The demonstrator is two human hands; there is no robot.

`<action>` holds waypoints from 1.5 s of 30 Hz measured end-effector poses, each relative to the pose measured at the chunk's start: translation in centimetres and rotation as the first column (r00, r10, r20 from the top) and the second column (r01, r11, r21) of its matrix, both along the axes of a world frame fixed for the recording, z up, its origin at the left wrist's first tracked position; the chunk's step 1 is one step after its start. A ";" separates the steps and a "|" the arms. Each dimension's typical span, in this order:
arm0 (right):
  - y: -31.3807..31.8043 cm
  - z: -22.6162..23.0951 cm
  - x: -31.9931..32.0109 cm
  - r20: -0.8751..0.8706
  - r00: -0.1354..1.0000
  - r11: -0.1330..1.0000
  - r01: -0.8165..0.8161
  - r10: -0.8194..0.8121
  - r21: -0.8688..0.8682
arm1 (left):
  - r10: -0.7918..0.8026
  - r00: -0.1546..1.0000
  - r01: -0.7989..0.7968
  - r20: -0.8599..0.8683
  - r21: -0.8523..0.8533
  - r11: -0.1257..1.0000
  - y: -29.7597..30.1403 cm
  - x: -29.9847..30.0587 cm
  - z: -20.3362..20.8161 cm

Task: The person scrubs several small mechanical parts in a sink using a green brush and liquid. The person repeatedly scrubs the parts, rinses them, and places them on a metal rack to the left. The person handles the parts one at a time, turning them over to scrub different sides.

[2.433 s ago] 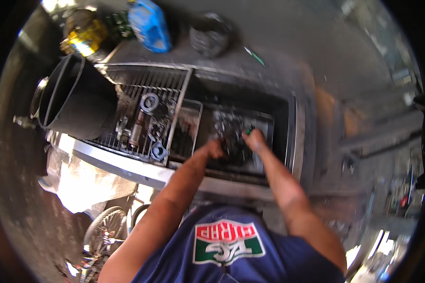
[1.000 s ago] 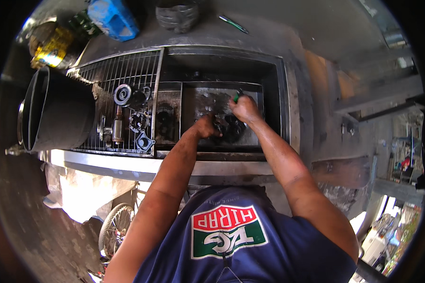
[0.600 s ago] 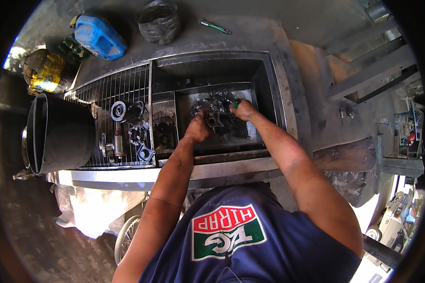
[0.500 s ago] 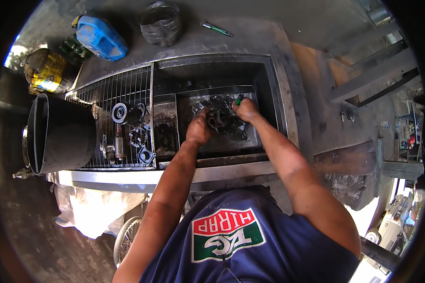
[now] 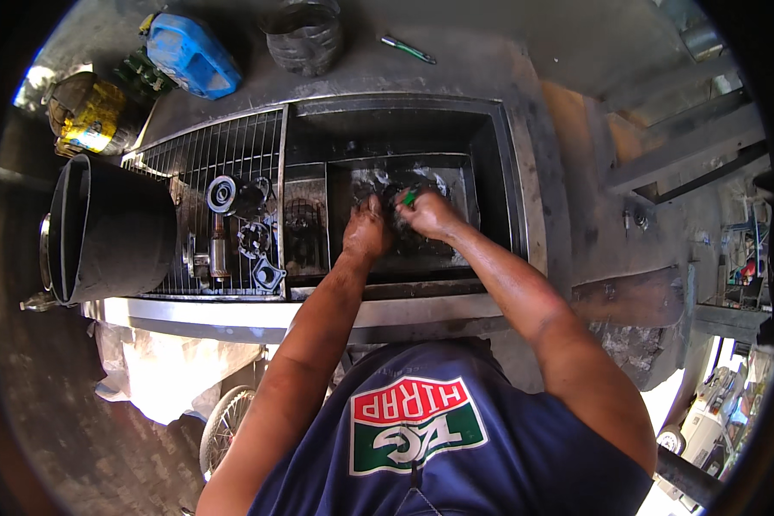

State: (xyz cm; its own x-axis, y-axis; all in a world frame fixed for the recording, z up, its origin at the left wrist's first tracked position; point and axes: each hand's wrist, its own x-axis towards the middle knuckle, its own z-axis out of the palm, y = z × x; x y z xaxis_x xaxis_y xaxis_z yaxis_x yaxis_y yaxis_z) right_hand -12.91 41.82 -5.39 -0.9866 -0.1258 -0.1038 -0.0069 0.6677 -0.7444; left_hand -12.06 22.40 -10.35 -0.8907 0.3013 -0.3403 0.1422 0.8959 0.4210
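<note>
Tool (image 5: 410,198), green-handled, pinched in right hand (image 5: 430,215), ten o'clock from palm; long axis unclear. Left hand (image 5: 367,230) just beside, nine o'clock; its grip hidden, cannot tell.

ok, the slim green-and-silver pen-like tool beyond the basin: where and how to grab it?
Probably mid-length on the slim green-and-silver pen-like tool, from above, pinched across its narrow width. It lies slanted left to right, right end nearer, and nothing touches its sides, leaving room around it.

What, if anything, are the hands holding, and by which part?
Right hand: a green tool, apparently by its handle. Whether the left hand holds anything cannot be told.
</note>
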 end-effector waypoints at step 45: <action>6.7 -7.7 -0.9 0.200 0.977 0.959 0.007 -0.066 0.284 | -0.171 0.983 0.155 -0.071 -0.198 0.968 1.3 0.8 5.0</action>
